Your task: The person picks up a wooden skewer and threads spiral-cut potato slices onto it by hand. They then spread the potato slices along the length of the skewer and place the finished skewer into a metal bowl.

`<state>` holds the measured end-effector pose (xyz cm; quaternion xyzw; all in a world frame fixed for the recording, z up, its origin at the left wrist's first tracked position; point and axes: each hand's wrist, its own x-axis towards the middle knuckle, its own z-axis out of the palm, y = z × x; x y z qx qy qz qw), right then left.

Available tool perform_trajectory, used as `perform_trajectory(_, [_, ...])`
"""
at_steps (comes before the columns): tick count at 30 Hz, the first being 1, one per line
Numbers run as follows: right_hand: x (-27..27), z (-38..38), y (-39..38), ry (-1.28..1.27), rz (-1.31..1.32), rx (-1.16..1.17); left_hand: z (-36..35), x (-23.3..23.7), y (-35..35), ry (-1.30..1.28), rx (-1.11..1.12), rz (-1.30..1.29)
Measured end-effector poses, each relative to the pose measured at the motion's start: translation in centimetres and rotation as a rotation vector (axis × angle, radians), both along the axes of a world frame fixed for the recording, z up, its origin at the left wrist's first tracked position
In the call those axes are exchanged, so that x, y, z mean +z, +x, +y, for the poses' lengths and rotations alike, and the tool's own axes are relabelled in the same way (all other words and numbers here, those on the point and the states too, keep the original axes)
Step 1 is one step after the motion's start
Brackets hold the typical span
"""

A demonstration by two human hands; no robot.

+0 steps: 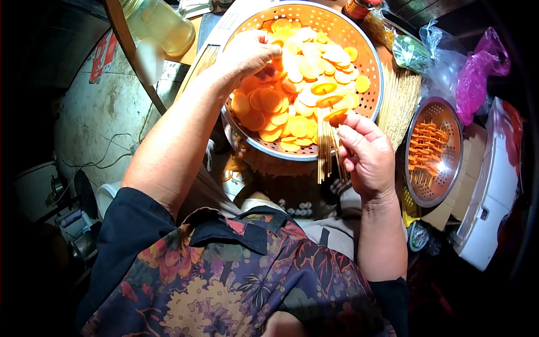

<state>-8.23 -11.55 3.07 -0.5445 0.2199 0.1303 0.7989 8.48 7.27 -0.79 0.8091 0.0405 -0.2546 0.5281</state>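
A large perforated metal colander [373, 67] holds a heap of thin round orange slices [269, 101]. Over its left part is my left hand [252, 53], its fingers pinched together at the slices; what lies between the fingertips is too small to make out. At the colander's front right edge, my right hand [365, 149] is closed on a thin wooden skewer. An orange slice [337, 116] sits by its fingertips, and more slices are threaded in line beyond it. A bundle of bare skewers [324, 146] hangs over the rim, just left of my right hand.
A smaller colander [449, 188] with threaded orange slices [428, 149] stands at the right. Many loose skewers [401, 104] lie between the colanders. Plastic bags [483, 73] and a white foam box [480, 208] are farther right. A large jar [163, 28] stands at the upper left.
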Motion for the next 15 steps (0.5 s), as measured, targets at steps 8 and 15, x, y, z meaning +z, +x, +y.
perform_trajectory(8, [-0.15, 0.11, -0.22, -0.063, 0.074, 0.105, 0.46, -0.39, 0.59, -0.443, 0.236, 0.219])
perform_trajectory(15, [-0.19, 0.19, -0.38, -0.065, 0.087, 0.096, 0.35, -0.24, 0.45, -0.523, 0.377, 0.121])
